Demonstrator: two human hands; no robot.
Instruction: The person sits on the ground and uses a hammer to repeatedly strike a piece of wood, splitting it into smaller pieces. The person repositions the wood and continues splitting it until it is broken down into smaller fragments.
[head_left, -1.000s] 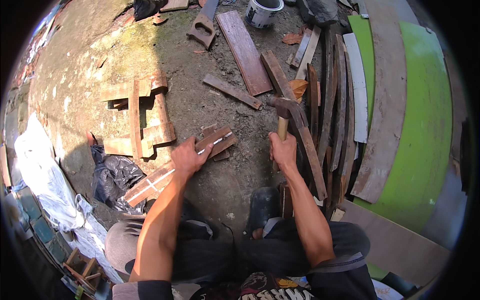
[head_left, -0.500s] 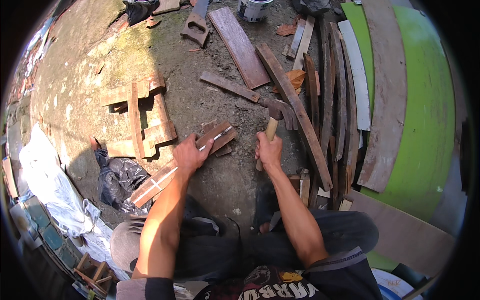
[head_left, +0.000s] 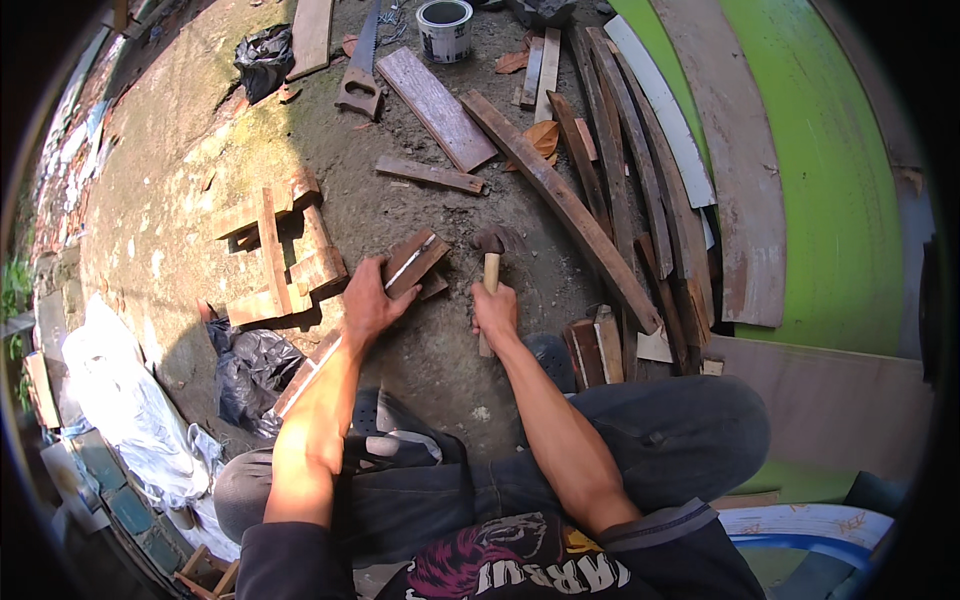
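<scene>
While your left hand (head_left: 368, 303) grips the white-striped wooden plank (head_left: 418, 258) and your right hand (head_left: 496, 309) clasps the claw hammer (head_left: 491, 268), hammering seems underway, probably needing careful aim next.

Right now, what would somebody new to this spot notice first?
Probably the bright green board along the right side, the boldest colour in view. Near the centre, the wooden-handled hammer in the right hand would stand out, just right of the white-streaked brown plank held by the left hand. At far left, a sunlit white sheet lies near a crumpled black plastic bag.
</scene>
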